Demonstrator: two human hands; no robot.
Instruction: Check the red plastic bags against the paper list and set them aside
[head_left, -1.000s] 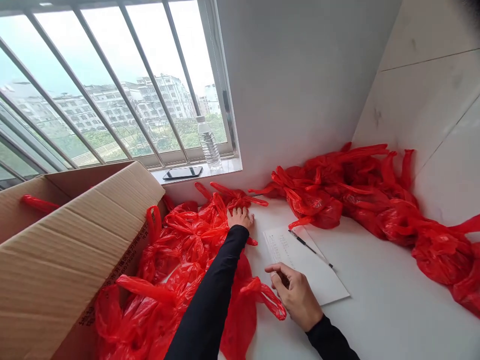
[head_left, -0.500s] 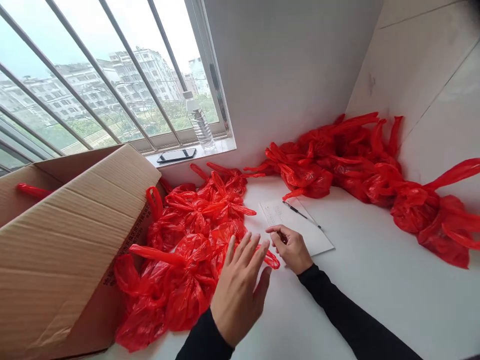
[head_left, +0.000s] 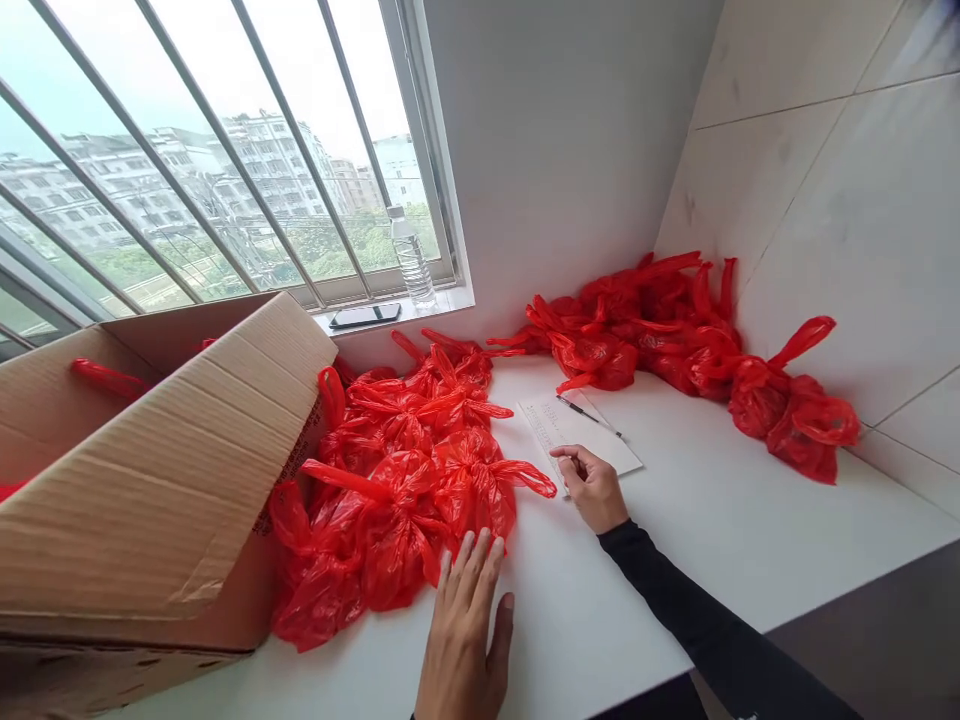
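My left hand [head_left: 465, 630] lies flat on the white counter [head_left: 675, 560] with its fingers stretched out, fingertips touching the near edge of a heap of tied red plastic bags [head_left: 397, 480]. My right hand [head_left: 595, 486] rests on the counter at the near corner of a white sheet of paper [head_left: 581, 432], fingers curled in a loose fist; what it holds, if anything, is hidden. A black pen [head_left: 589, 413] lies across the far part of the paper.
A large open cardboard box [head_left: 150, 480] lies on its side at the left, with red bags inside. More red bags [head_left: 675, 340] line the tiled wall corner. A water bottle [head_left: 411, 258] and a phone [head_left: 365, 316] sit on the windowsill. The counter's edge drops off at lower right.
My left hand has pulled back from the far bags toward me and come down flat by the near bags. The right hand stays at the paper. The view has shifted back.
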